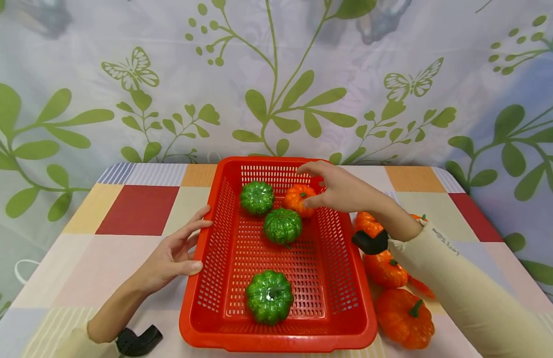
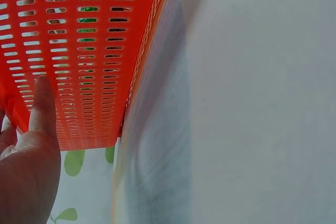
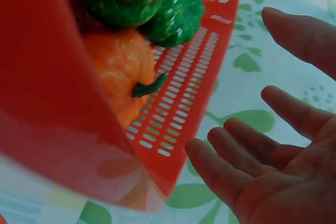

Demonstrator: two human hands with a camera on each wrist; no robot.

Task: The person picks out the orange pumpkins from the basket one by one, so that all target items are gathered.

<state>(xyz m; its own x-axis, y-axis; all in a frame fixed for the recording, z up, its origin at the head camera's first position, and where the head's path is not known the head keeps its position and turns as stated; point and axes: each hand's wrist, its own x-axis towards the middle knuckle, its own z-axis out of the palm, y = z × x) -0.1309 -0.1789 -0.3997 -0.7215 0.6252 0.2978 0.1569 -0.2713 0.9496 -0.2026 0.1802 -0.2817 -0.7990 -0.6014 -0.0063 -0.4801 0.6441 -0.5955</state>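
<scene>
A red slotted plastic basket [image 1: 276,342] stands in the middle of the table. Inside it lie an orange pumpkin [image 1: 296,200] at the far right and three green pumpkins, one at the back [image 1: 257,198], one near the middle [image 1: 282,226] and one at the front [image 1: 269,298]. My left hand [image 1: 173,256] rests against the basket's left side, its fingers at the rim; in the left wrist view the thumb lies along the slotted wall. Above the basket's far right corner, my right hand [image 1: 339,188] has its fingers spread close over the orange pumpkin; the right wrist view shows nothing in its palm.
Several orange pumpkins lie on the table right of the basket, among them one at the front [image 1: 403,318] and one under the right forearm [image 1: 385,268]. A checked tablecloth [image 1: 137,209] covers the table. Behind hangs a leaf-patterned curtain [image 1: 169,49].
</scene>
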